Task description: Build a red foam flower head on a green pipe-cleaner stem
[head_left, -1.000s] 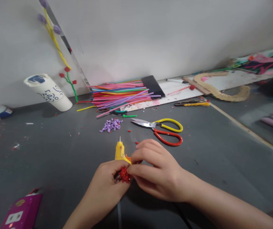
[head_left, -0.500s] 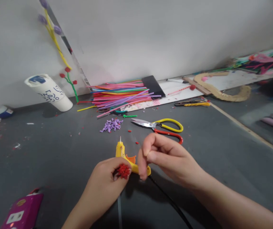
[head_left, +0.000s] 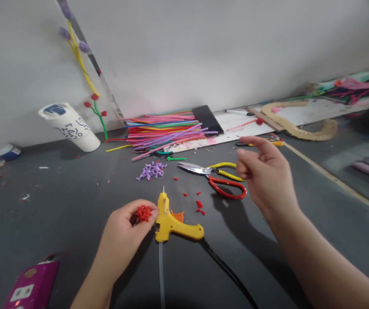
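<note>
My left hand point(head_left: 123, 236) pinches a small red spiky flower piece point(head_left: 143, 213) between thumb and fingertips, just left of a yellow glue gun point(head_left: 170, 221) lying on the dark mat. A black cord point(head_left: 226, 270) runs from the glue gun toward me. My right hand point(head_left: 266, 176) is raised above the mat to the right, fingers loosely curled with the index finger out and nothing visible in them. It hovers beside the scissors point(head_left: 218, 178) with one yellow and one red handle. A few red bits point(head_left: 199, 206) lie between the glue gun and the scissors.
A pile of coloured straws point(head_left: 166, 128) and a black phone point(head_left: 208, 120) lie by the wall. Purple cut bits point(head_left: 152, 170) sit in front of them. A white cup point(head_left: 70, 126) lies tipped at left, a magenta box point(head_left: 31, 287) at bottom left.
My right hand let go of the red piece and lifted up and to the right over the scissors. My left hand shifted left with the red flower piece, uncovering the whole glue gun.
</note>
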A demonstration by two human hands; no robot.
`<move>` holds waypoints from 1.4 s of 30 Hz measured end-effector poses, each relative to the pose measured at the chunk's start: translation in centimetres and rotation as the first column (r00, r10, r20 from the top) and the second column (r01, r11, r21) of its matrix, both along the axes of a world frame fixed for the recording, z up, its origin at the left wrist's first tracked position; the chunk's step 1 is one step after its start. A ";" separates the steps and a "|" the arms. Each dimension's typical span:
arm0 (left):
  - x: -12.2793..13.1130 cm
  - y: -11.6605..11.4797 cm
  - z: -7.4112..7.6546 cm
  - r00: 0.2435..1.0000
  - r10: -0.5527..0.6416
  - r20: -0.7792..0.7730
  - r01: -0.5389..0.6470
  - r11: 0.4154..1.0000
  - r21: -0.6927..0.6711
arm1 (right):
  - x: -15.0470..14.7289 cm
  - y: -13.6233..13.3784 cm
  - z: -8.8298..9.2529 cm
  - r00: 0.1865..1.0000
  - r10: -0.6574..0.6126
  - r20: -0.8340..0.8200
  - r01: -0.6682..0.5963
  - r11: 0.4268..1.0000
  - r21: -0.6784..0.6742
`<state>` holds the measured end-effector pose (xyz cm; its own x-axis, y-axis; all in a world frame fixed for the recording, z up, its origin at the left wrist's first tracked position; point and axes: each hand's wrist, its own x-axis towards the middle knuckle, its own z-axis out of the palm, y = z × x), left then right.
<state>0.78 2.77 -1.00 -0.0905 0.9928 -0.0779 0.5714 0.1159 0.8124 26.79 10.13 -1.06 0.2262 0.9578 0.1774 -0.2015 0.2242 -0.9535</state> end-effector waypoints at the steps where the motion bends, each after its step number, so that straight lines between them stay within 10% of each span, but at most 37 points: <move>1: -0.1 0.0 0.0 1.000 0.019 -0.002 -0.019 1.000 0.006 | -0.2 0.0 -0.4 0.993 0.057 0.101 -0.057 0.998 0.002; 5: -0.1 0.0 0.0 1.000 0.015 0.011 -0.015 1.000 0.015 | -1.7 -0.9 -1.2 0.831 0.287 0.477 -0.281 0.956 -0.086; 16: 1.2 -0.7 0.2 0.990 -0.134 0.046 0.134 0.991 0.015 | -3.5 -2.9 -0.6 0.765 0.279 0.581 -0.345 0.939 0.003; 24: 1.6 -1.0 0.2 0.986 -0.158 0.058 0.152 0.983 0.101 | -4.7 -3.8 -1.2 0.639 0.764 -0.086 -0.769 0.633 -0.087; 30: 1.8 -1.7 0.0 0.993 -0.116 -0.004 0.109 0.921 0.374 | -5.1 -5.0 -1.4 0.464 0.876 -0.129 -0.885 0.457 -0.084; 42: 3.0 -2.3 0.1 0.981 -0.093 -0.170 0.157 0.896 0.416 | -7.6 -7.7 -1.9 0.494 0.717 0.492 -0.729 0.650 -0.215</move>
